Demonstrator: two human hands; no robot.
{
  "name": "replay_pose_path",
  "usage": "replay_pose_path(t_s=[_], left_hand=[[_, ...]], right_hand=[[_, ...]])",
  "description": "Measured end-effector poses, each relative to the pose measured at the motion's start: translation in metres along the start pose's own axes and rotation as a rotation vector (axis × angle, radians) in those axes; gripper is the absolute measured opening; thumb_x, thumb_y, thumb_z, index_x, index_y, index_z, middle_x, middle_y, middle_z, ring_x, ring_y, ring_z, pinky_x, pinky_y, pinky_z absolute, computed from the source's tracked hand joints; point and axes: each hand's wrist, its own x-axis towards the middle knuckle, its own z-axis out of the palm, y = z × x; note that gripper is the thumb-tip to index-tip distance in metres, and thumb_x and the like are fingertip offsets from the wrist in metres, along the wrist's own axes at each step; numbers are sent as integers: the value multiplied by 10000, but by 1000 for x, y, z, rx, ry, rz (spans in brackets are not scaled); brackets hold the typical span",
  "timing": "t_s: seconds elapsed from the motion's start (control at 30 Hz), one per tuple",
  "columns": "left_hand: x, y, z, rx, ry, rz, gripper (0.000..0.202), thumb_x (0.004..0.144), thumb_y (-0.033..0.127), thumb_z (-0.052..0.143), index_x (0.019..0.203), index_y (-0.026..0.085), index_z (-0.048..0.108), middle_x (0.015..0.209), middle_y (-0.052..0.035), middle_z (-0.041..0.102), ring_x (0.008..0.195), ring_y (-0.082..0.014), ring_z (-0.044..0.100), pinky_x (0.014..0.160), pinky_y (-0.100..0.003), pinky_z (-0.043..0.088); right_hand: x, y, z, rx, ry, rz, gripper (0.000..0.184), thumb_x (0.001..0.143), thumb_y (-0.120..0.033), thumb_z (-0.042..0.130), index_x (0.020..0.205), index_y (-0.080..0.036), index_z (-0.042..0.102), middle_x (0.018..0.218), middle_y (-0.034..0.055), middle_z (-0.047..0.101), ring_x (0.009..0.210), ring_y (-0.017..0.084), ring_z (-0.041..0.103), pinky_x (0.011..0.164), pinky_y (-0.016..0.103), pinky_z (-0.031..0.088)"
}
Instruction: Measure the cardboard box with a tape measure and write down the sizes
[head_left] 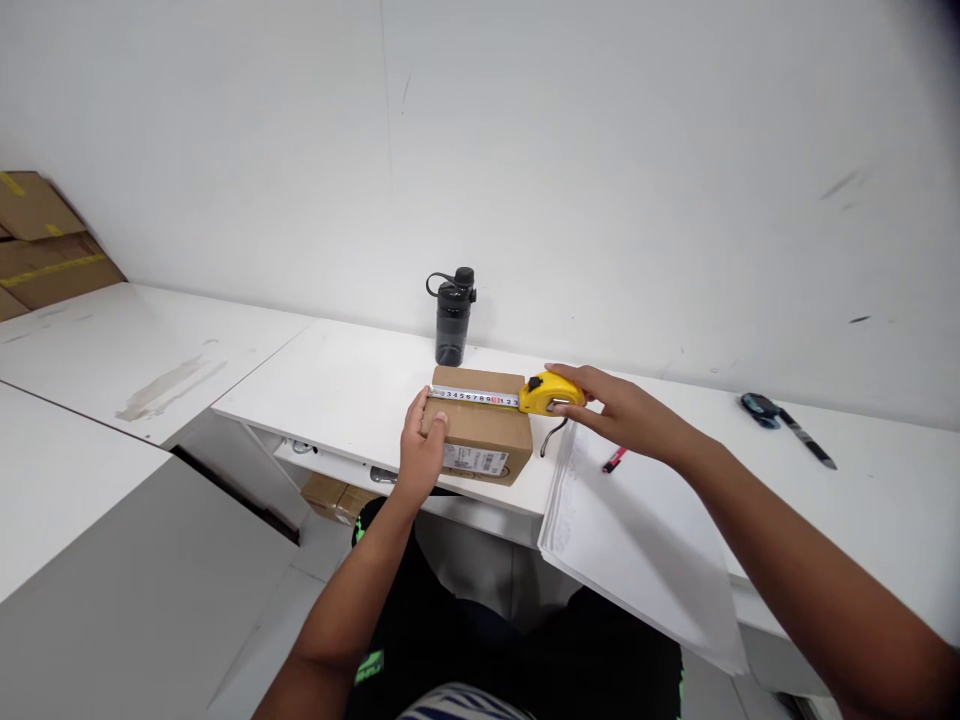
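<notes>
Brown cartons [52, 255] stacked far off, ten o'clock from cardboard box [484, 419]. Left hand [422, 450], eight o'clock: fingers gripping box's left end, thumb on top, fingertip beside blade's [472, 397] end. Black bottle [451, 325], eleven o'clock, upright. Box sits near table's [345, 375] front edge, blade along top. Best kept flat, parallel to long edge, end flush left. Right hand [615, 405], three o'clock: fingers gripping yellow tape measure [544, 395] at box's right end; hold case steady, read square-on. Paper stack [645, 540], four o'clock.

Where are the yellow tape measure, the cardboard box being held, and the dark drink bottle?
Yellow tape measure [552, 388]: head view, on its case.
Held cardboard box [486, 425]: head view, on bare cardboard.
Dark drink bottle [452, 324]: head view, on its body.
</notes>
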Motion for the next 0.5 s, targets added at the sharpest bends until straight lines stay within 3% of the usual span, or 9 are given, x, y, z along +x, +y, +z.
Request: replay_pose_path(t_s=[0.13,0.33,0.5], left_hand=[[-1,2,1,-10,11,9,514,902,275,530,1407,179,509,1466,-91,515,1355,-235,475,1175,-366,336],[-3,2,-1,-25,-4,0,507,908,292,541,1406,203,502,1453,-86,525,1343,-245,483,1149,-368,360],[-4,0,0,-70,-56,2,514,929,314,522,1427,208,453,1393,-100,568,1265,-254,550,1076,-389,434]], right_hand=[[27,-32,9,-13,-14,-83,545,941,-504,466,1453,-321,430,1333,59,611,982,244,646,845,413,528],[78,-90,41,-56,-7,-230,543,949,-446,464,1458,-263,415,1252,84,633,1027,272,633,800,383,506],[95,-105,56,-54,41,-289,525,962,-419,452,1459,-252,416,1271,93,621,1008,266,639,769,362,498]])
